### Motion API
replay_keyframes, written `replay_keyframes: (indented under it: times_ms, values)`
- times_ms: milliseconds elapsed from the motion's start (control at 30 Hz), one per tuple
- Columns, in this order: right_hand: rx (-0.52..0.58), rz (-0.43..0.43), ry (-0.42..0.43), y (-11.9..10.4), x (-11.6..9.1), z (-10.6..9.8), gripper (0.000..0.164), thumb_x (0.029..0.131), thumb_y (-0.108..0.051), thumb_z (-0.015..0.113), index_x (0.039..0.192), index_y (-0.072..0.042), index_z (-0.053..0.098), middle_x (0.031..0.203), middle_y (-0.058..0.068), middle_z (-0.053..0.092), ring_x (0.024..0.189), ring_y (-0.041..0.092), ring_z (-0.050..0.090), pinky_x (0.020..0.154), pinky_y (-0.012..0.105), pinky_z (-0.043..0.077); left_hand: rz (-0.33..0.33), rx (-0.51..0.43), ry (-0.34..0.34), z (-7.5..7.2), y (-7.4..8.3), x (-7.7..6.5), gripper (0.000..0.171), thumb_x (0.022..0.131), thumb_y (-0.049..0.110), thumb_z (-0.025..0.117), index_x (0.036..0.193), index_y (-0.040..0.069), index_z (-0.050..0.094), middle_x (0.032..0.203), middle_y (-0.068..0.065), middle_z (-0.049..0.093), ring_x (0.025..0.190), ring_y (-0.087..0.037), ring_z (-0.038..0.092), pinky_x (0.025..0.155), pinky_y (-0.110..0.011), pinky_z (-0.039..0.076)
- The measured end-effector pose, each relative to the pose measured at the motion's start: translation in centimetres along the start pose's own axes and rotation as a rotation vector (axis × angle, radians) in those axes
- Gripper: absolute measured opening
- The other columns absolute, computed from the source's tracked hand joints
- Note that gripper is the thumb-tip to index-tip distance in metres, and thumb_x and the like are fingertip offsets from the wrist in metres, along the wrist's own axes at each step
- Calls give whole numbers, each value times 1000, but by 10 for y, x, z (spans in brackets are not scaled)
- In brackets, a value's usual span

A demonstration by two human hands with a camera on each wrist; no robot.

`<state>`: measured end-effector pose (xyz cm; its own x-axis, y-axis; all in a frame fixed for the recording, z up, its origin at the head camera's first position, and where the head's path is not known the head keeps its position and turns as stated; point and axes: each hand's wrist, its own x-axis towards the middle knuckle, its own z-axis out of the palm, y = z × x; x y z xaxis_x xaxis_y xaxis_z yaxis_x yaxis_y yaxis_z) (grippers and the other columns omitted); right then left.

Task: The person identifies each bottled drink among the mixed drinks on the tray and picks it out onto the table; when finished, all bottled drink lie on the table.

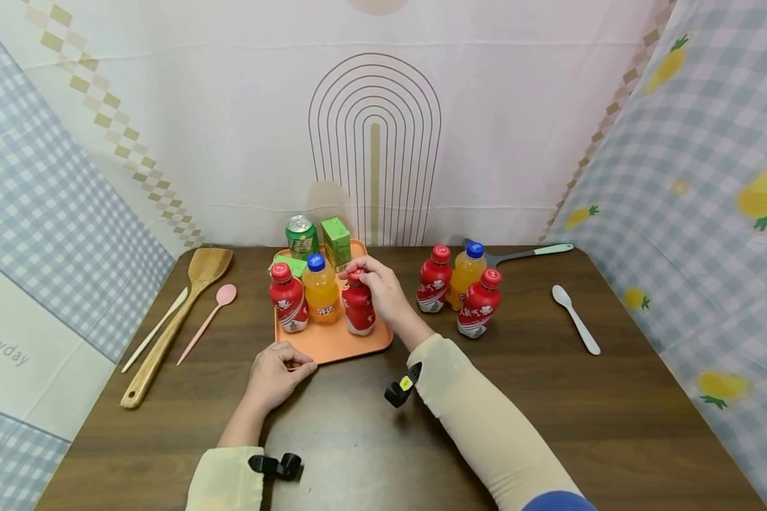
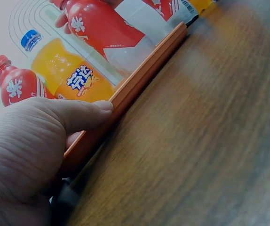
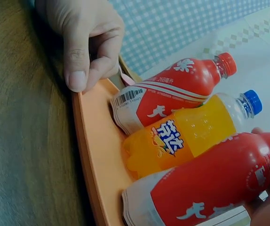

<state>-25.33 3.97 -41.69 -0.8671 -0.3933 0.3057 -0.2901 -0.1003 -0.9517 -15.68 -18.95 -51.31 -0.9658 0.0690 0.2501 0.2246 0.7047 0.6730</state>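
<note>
A red bottle (image 1: 360,312) stands roughly upright at the front right of the orange tray (image 1: 339,348), the person's right hand (image 1: 383,287) gripping it by the top, probably because its neighbours crowd its body; whether its base bears fully on the tray, I can't tell. Just beside it are an orange-drink bottle (image 1: 322,287) and a second red bottle (image 1: 289,301); behind are a green can (image 1: 302,239) and a green carton (image 1: 336,243). The left hand (image 1: 276,374) pinches the tray's near rim, likely to steady it. Three more bottles (image 1: 465,278) group on the table (image 1: 358,433) to the right. The left wrist view shows the thumb (image 2: 85,114) over the rim more plainly than the head view; only the right wrist view shows a barcode (image 3: 128,97) on the second red bottle.
</note>
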Motion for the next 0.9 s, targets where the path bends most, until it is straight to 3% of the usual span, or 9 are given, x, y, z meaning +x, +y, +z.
replay_keyframes:
  times_ms: [100, 233, 333, 533, 700, 900]
  values:
    - [-9, -5, 32, 2, -1, 2, 28, 98, -4, 33, 111, 3, 58, 117, 21, 59, 101, 42, 59, 83, 40, 52, -3, 4, 0, 0, 0, -1, 9, 74, 25, 84, 74, 24, 75, 70, 16, 57, 70, -8, 50, 64, -28, 40]
    - [-3, -5, 45, 1, -2, 2, 29, 97, -3, 34, 110, 1, 60, 118, 15, 59, 104, 36, 58, 86, 40, 51, -6, 1, -3, 0, 1, -1, 9, 75, 25, 84, 74, 24, 75, 70, 15, 58, 71, -8, 50, 65, -28, 40]
    - [-23, -14, 52, -8, -6, 2, 28, 97, 1, 35, 109, 4, 60, 117, 17, 60, 105, 31, 57, 87, 40, 50, -7, -1, -2, -1, 2, -1, 9, 75, 25, 84, 74, 23, 75, 70, 15, 58, 71, -9, 50, 65, -29, 40]
    - [-166, -93, 94, -29, -14, 5, 26, 94, 5, 40, 107, 9, 63, 117, 22, 56, 105, 28, 54, 86, 38, 50, 3, 4, 2, -3, 2, -1, 9, 75, 24, 84, 74, 23, 75, 69, 15, 58, 71, -9, 51, 65, -29, 41]
    - [-205, -124, 117, -10, -9, 4, 25, 97, 0, 45, 110, 1, 66, 116, 14, 59, 103, 24, 56, 84, 36, 51, -3, 13, 6, -3, 1, -1, 9, 74, 24, 84, 74, 23, 75, 69, 15, 58, 70, -9, 51, 65, -29, 41]
    - [-333, -165, 187, 9, -7, 1, 22, 91, -17, 68, 110, -7, 69, 110, 1, 62, 99, 17, 57, 84, 37, 52, -12, 9, -5, -2, 3, -1, 8, 75, 25, 83, 75, 22, 75, 70, 14, 58, 72, -9, 50, 66, -30, 40]
